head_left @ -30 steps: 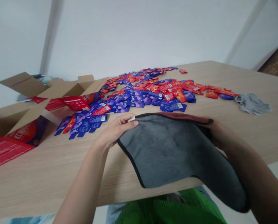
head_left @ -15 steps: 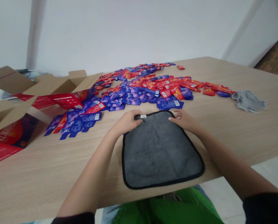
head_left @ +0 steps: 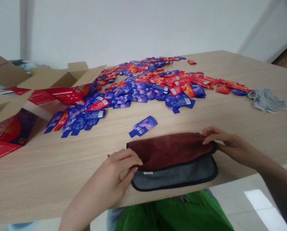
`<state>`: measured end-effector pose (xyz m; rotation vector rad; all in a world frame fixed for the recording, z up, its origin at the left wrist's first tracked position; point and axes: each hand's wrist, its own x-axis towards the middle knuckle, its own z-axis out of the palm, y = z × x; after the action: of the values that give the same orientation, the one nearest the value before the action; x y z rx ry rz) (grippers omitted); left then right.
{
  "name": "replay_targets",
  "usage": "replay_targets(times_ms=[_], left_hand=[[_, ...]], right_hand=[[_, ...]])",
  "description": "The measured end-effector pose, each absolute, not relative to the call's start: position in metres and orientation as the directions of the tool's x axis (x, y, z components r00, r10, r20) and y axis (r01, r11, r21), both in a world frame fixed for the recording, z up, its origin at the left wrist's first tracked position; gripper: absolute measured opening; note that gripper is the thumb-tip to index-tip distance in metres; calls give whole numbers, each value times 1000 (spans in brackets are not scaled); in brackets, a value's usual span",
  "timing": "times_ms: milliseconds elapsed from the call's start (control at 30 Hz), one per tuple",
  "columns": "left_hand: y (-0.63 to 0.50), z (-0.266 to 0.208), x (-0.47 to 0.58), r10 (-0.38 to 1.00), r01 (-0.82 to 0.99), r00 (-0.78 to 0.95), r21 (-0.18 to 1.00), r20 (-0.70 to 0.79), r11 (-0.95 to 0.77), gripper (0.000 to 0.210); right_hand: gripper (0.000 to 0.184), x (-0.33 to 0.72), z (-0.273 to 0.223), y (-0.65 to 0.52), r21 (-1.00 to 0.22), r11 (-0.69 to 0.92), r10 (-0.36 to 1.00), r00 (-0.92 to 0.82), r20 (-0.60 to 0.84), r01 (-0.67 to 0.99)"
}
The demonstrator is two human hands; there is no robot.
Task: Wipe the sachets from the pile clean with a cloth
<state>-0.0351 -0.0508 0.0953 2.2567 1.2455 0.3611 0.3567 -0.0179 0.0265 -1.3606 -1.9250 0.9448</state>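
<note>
A cloth (head_left: 172, 150) with a grey face, a brown-red face and black edging lies at the table's near edge. Its far part is folded toward me, so the brown-red side covers much of the grey. My left hand (head_left: 120, 168) pinches the folded edge at the left, near a small white label. At the right end of the fold, my right hand (head_left: 219, 138) has its fingers closed on the cloth. Just beyond the fold lies a single purple packet (head_left: 144, 125), flat on the table.
Open red cardboard boxes (head_left: 7, 138) stand at the left. Purple and red packets (head_left: 138, 89) are heaped across the table's middle and back. Grey crumpled gloves or cloth (head_left: 267, 100) lie at the right. The wooden table (head_left: 61, 179) ends just in front of my green-covered lap.
The cloth's far edge has been brought toward me, turning up its brown-red side. Both hands came nearer and moved apart. The lone purple packet is now uncovered.
</note>
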Motion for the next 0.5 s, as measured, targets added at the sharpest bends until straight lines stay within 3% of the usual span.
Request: replay_targets(times_ms=[133, 233, 333, 400, 500], left_hand=[[-73, 66, -36, 858, 719, 508, 589, -82, -369, 31], [-66, 63, -32, 914, 739, 393, 560, 95, -376, 24], [-55, 66, -28, 946, 800, 222, 510, 237, -316, 23], [-50, 64, -28, 979, 848, 115, 497, 168, -185, 23], [-55, 54, -29, 999, 847, 45, 529, 19, -48, 22]], right_hand=[[31, 369, 3, -39, -789, 174, 954, -298, -12, 589], [35, 376, -3, -37, -777, 115, 989, -145, 31, 619], [41, 373, -5, -32, -781, -4, 997, -61, -54, 625], [45, 367, -9, -31, -780, -62, 993, -38, -109, 623], [49, 355, -15, -35, -747, -53, 998, 48, -29, 662]])
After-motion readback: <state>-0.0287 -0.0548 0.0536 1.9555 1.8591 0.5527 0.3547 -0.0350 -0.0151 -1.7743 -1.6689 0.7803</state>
